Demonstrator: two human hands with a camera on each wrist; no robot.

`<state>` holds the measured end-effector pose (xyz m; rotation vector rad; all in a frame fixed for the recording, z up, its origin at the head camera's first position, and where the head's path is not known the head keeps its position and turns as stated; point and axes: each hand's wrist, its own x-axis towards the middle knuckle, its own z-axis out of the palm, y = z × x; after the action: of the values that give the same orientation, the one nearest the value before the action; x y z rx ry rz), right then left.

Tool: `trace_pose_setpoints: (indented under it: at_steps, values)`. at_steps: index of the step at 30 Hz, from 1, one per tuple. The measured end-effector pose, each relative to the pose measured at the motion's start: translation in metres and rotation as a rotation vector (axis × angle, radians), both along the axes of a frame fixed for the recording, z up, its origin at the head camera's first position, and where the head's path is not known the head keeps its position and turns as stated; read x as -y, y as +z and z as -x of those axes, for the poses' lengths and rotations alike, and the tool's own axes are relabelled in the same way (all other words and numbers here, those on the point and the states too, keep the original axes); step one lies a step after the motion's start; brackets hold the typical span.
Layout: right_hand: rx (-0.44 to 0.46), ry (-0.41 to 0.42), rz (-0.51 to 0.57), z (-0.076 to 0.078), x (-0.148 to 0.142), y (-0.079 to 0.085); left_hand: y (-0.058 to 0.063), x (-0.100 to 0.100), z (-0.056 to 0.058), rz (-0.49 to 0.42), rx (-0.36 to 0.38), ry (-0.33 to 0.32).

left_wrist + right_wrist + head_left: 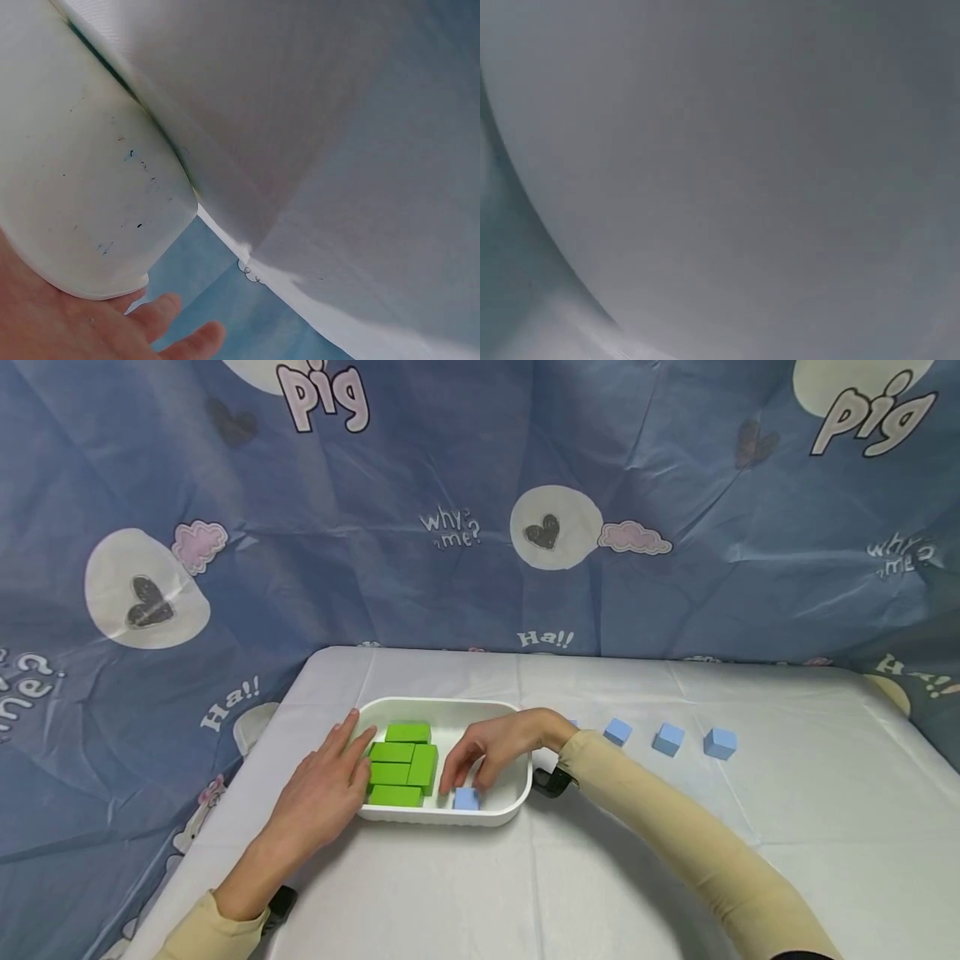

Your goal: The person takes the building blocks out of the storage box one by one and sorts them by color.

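A white tray (450,817) stands on the table with several green blocks (395,774) in its left half. One blue cube (467,799) is in the tray near its front wall. My right hand (501,745) reaches over the tray's right side, its bent fingers and thumb spread apart close above that cube; whether they touch it is hard to see. My left hand (324,785) rests with straight fingers against the tray's left end. The left wrist view shows that hand (67,322) at the tray's outer wall (97,187). Only a blurred pale surface fills the right wrist view.
Several blue cubes (668,739) lie in a row on the white tablecloth (637,893) right of the tray, the leftmost mostly hidden by my right arm. A blue printed curtain (465,593) hangs behind the table.
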<state>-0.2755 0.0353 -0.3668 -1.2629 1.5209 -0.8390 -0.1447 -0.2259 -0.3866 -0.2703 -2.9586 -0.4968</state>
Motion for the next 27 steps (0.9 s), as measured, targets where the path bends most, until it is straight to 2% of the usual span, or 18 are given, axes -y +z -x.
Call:
trace_pose_setpoints:
  at_steps: [9,15,27]
  values:
    - [-0.066,0.023,-0.057,-0.002,0.005,-0.007,0.000,0.000,0.000,-0.005,-0.002,0.007]
    - [-0.089,-0.020,-0.075,-0.005,0.005,-0.007,0.000,-0.001,0.000,-0.010,-0.005,0.011]
    - [-0.104,-0.138,-0.024,-0.013,0.004,-0.007,-0.001,0.000,-0.001,-0.015,-0.011,0.010]
